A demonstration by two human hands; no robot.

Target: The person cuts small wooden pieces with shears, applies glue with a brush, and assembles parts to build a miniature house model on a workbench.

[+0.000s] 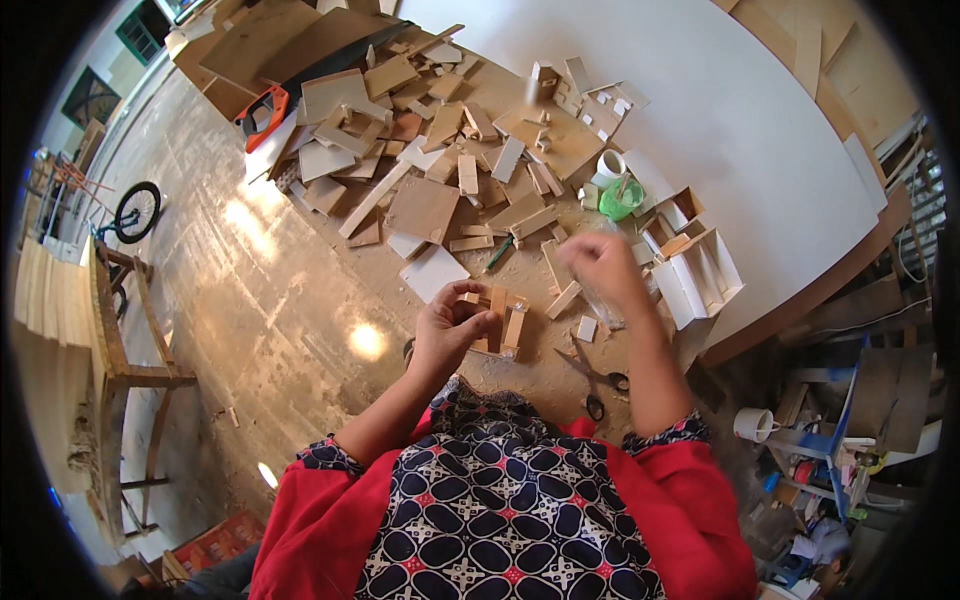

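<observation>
Close in front of my body, my left hand (455,325) grips a small wooden frame (515,325) built of light wood strips, its thumb and fingers closed round the left side. To the right, my right hand (605,262) is raised and slightly blurred by motion. Its fingers are curled together, and whatever they may pinch cannot be made out. Just beyond it stands a green cup (621,198) with a stick in it, beside a white cup (609,166). Black-handled scissors (597,378) lie below my right hand, near a small white block (587,328).
Wood offcuts (424,208) are heaped across the far side. An orange-handled saw (263,118) lies at their left edge. A white divided box (697,278) stands right of my right hand, by a large white board (740,150). A wooden bench (112,340) is at far left.
</observation>
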